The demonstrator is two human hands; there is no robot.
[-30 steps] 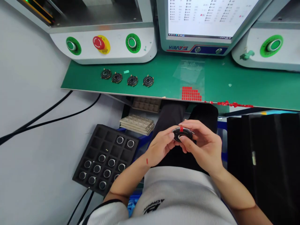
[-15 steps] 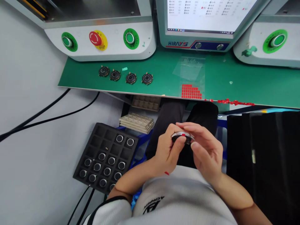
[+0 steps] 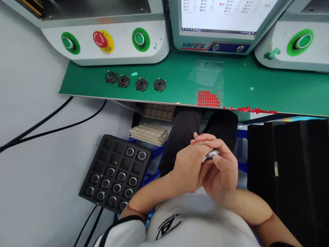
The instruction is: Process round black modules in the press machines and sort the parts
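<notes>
Both hands are together in front of my lap, closed around a round watch case (image 3: 211,154) with a silvery rim. My left hand (image 3: 189,168) has its back turned up and hides most of the case. Wrapped around the other side is my right hand (image 3: 223,169), its fingers over the top of the left and its thumb by the rim. How the case is turned is mostly hidden.
Several dark round watch backs (image 3: 141,84) lie on the green bench (image 3: 177,75). Red stickers (image 3: 208,98) and red scraps (image 3: 257,110) are near its edge. A black foam tray (image 3: 113,147) at lower left holds several watch cases. Beige trays (image 3: 149,133) are stacked under the bench.
My left hand has rolled over so its back faces up, and my right fingers have closed over it. The case has turned and shifted right; its red tab is no longer visible.
</notes>
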